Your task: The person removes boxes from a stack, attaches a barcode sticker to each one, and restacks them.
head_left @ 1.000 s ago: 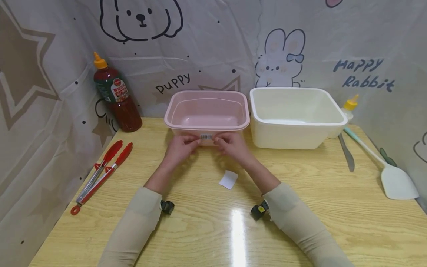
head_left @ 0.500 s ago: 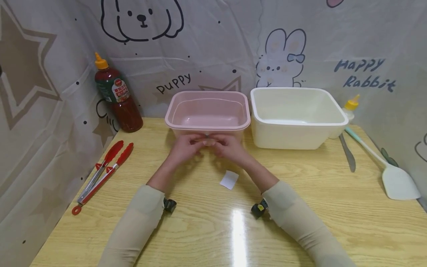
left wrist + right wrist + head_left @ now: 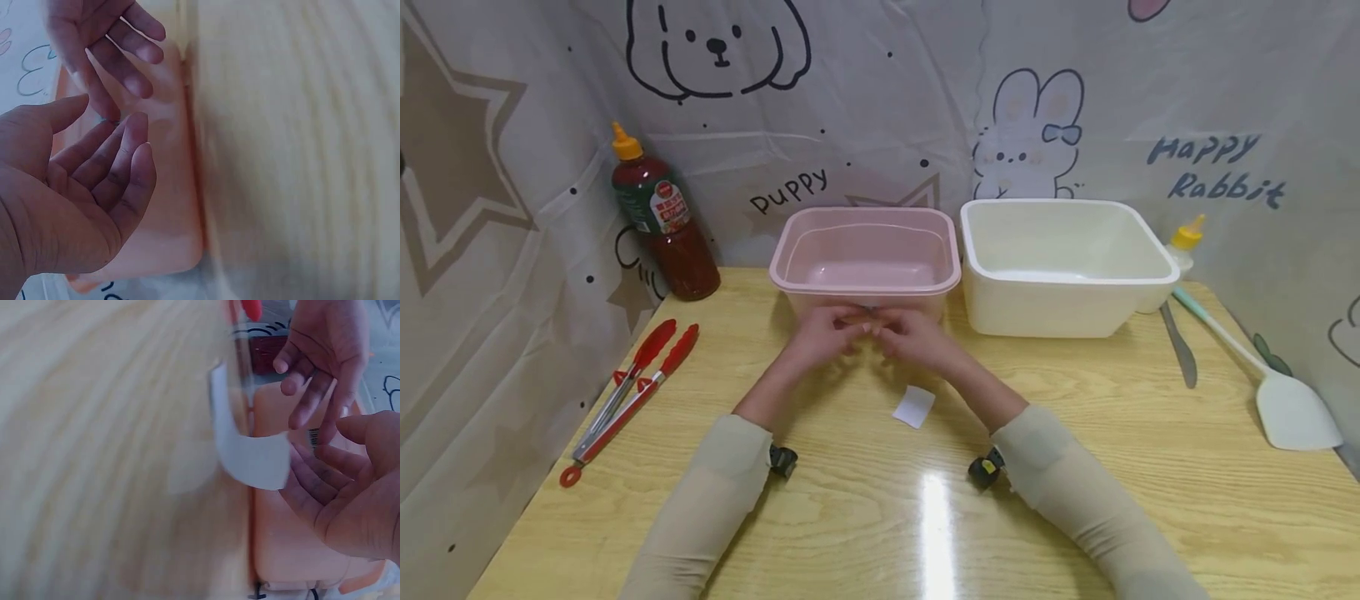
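Both hands meet at the front wall of a pink plastic bin [image 3: 865,285]. My left hand [image 3: 826,335] reaches in from the left, fingers loosely bent, fingertips right at the wall. Facing it, my right hand [image 3: 917,337] has its fingertips at the same spot. Between them a small barcode label [image 3: 314,436] shows on the bin in the right wrist view; the hands hide most of it in the head view. Thumbs and fingers stand apart on both hands in the wrist views. A small white piece of paper [image 3: 914,407] lies on the table, curled up at one side [image 3: 256,461].
A cream bin [image 3: 1067,304] stands right of the pink one. Behind it is a yellow-capped bottle [image 3: 1186,235]. A knife [image 3: 1180,346] and white spatula [image 3: 1296,408] lie at right. Red-tipped tongs [image 3: 628,400] and a red sauce bottle [image 3: 666,221] are at left.
The barcode label showed between the fingertips a second ago. Both hands have since drawn together over it, fingertips now almost meeting. The paper has stayed in place.
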Motion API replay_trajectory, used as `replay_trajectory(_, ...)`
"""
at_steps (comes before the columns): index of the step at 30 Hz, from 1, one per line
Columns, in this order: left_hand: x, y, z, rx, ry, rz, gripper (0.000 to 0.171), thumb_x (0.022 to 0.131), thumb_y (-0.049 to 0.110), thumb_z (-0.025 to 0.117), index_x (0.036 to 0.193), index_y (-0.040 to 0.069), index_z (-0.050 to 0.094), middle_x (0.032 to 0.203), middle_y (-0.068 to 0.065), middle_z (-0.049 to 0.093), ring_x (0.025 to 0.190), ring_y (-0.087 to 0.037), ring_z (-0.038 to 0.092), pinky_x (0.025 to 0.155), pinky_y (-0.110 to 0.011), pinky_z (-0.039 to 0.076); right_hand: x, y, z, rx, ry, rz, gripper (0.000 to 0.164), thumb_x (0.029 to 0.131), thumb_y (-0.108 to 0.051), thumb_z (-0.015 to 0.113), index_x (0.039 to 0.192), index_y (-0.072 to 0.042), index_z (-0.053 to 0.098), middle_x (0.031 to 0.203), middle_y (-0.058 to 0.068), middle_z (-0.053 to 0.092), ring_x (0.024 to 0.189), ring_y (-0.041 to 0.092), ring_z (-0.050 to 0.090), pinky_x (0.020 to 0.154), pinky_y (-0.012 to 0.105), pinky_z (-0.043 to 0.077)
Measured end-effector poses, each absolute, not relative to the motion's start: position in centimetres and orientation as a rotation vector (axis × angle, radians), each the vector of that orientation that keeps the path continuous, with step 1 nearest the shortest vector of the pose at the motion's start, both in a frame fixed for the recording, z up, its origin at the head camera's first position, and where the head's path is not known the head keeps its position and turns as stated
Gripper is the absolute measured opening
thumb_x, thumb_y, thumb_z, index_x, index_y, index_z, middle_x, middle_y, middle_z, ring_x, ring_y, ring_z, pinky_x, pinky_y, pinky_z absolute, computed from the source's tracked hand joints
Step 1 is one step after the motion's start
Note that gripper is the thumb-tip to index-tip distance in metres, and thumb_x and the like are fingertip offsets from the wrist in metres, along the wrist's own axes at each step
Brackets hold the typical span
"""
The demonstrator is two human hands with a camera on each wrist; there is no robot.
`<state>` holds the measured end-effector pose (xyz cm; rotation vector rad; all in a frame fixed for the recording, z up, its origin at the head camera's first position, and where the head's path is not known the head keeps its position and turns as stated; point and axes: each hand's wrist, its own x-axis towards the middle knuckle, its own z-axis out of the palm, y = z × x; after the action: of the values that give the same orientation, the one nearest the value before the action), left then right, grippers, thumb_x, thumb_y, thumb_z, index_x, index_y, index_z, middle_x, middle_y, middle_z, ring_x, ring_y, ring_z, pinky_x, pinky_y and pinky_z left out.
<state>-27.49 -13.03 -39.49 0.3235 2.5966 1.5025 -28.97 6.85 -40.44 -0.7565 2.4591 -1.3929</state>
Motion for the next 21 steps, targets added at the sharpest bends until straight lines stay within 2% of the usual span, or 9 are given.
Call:
replay_trajectory(5,-27.2,-13.7,-39.0,0.292,2.607,1.510,0.037,0.099,0.023,0.065,0.130,0.003,0.066,0.126,-0.019,0.068,0.092,-0.044,0.071,0.079,-0.054,0.060,-29.0,7.2,-39.9,-0.784,2.486,-1.417,0.033,0.103,-0.013,0.055,0.133,-0.001,0.062,0.107,0.028,0.070,0.083,0.044,0.070,0.067,0.026,0.055)
replay_trajectory(12,-27.8,-13.6,-39.5,0.326,2.638,1.378,0.039,0.099,0.024,0.066,0.132,0.004,0.066,0.121,-0.019,0.071,0.086,-0.037,0.072,0.071,-0.037,0.061,-28.8,7.4,-40.2,-0.817,2.439,-1.350,0.036,0.103,-0.010,0.055,0.136,0.003,0.058,0.107,0.029,0.070,0.083,0.041,0.071,0.068,0.026,0.058)
replay_trajectory(18,-27.9,-13.8,-39.2,0.347,2.606,1.410,0.038,0.101,0.027,0.064,0.133,0.007,0.066,0.124,-0.017,0.070,0.089,-0.037,0.072,0.075,-0.043,0.062,-28.9,6.7,-39.8,-0.905,2.499,-1.336,0.026,0.104,-0.019,0.057,0.124,-0.004,0.067,0.104,0.024,0.071,0.077,0.035,0.070,0.066,0.026,0.054)
replay_trajectory(21,-27.8,-14.3,-39.0,0.306,2.587,1.456,0.039,0.101,0.027,0.063,0.134,0.005,0.065,0.129,-0.018,0.067,0.097,-0.040,0.072,0.082,-0.046,0.062,-28.9,6.7,-39.4,-0.858,2.498,-1.352,0.031,0.104,-0.021,0.057,0.129,-0.004,0.064,0.113,0.023,0.071,0.081,0.039,0.071,0.068,0.029,0.056)
